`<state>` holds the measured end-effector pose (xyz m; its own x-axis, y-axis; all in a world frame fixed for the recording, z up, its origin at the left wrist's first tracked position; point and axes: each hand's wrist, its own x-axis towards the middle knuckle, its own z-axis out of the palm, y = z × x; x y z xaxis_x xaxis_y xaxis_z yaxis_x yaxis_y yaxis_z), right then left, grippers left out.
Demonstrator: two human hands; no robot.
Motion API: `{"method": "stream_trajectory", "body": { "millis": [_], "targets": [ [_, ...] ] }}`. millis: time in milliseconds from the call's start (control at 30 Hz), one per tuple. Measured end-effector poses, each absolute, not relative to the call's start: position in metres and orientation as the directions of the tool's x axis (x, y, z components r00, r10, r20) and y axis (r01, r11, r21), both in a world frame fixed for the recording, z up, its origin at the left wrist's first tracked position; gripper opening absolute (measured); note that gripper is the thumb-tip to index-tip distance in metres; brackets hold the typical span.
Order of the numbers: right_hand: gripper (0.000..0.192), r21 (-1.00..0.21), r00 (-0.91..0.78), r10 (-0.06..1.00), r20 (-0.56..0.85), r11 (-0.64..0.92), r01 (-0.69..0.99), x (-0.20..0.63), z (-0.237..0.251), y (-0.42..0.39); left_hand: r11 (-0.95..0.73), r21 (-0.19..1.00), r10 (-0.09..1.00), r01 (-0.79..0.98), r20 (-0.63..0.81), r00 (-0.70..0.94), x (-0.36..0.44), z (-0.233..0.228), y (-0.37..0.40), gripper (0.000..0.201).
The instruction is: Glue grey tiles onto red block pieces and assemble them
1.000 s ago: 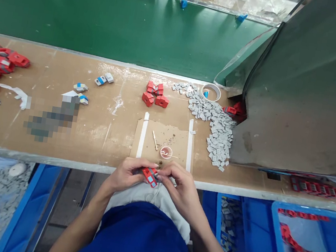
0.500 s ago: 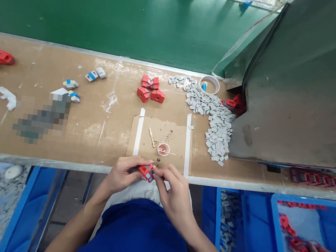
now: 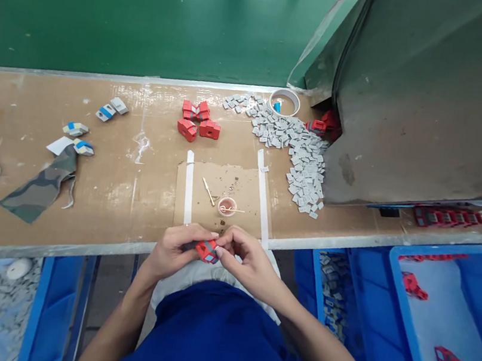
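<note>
Lower centre of frame: small red part pinched between both hands at table edge. Left hand fingers clamped on its left end, right hand fingertips on its right; long axis roughly left-right, hands equally near.

Both bare forearms reach forward from the lap, elbows out, wrists angled inward so the hands meet at the middle. The left hand is curled, thumb on top, fingertips pinched. The right hand arches over, its fingers bent and pinching toward the left's fingertips
</note>
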<state>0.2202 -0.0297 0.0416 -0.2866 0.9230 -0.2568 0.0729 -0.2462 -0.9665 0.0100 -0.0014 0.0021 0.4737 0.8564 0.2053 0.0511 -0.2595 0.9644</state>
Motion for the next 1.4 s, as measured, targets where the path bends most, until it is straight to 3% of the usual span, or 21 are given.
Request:
{"method": "stream_trajectory", "body": {
  "millis": [167, 300, 500, 700, 800, 867, 1000, 1133, 1400],
  "targets": [
    [0.037, -0.894, -0.383, 0.823, -0.419, -0.448, 0.016, 0.219, 0.035, -0.031, -0.268, 0.964, 0.813, 0.001, 0.225, 0.537, 0.007, 0.002, -0.001, 0.021],
    [0.043, -0.857, -0.417, 0.781, -0.465, -0.515, -0.008, 0.22, 0.031, -0.032, -0.31, 0.951, 0.771, 0.001, 0.25, 0.586, 0.005, 0.002, 0.0, 0.02],
    [0.034, -0.943, -0.304, 0.899, -0.314, -0.334, -0.014, 0.222, 0.038, -0.037, -0.417, 0.909, 0.806, -0.008, 0.374, 0.458, 0.012, 0.002, -0.003, 0.019],
    [0.047, -0.881, -0.26, 0.925, -0.276, -0.352, -0.317, 0.212, 0.032, -0.054, -0.437, 0.898, 0.854, 0.043, 0.4, 0.332, 0.02, 0.01, -0.02, 0.03],
    [0.037, -0.877, -0.289, 0.93, -0.227, -0.324, -0.355, 0.212, 0.036, -0.055, -0.505, 0.859, 0.821, 0.079, 0.451, 0.349, 0.021, 0.019, -0.022, 0.032],
    [0.03, -0.923, -0.247, 0.953, -0.177, -0.248, -0.296, 0.215, 0.039, -0.053, -0.49, 0.866, 0.816, 0.102, 0.414, 0.404, 0.021, 0.026, -0.021, 0.032],
    [0.025, -0.999, -0.144, 0.989, -0.037, -0.042, -0.029, 0.224, 0.045, -0.048, -0.29, 0.954, 0.879, 0.08, 0.232, 0.417, 0.023, 0.041, -0.018, 0.019],
    [0.026, -0.991, -0.125, 0.989, 0.074, 0.088, 0.104, 0.227, 0.049, -0.045, -0.178, 0.982, 0.936, 0.055, 0.152, 0.318, 0.031, 0.048, -0.018, 0.013],
    [0.021, -0.918, -0.198, 0.947, 0.253, 0.3, 0.259, 0.228, 0.058, -0.043, -0.09, 0.996, 0.957, -0.012, 0.09, 0.274, 0.033, 0.053, -0.022, 0.011]
  ]
}}
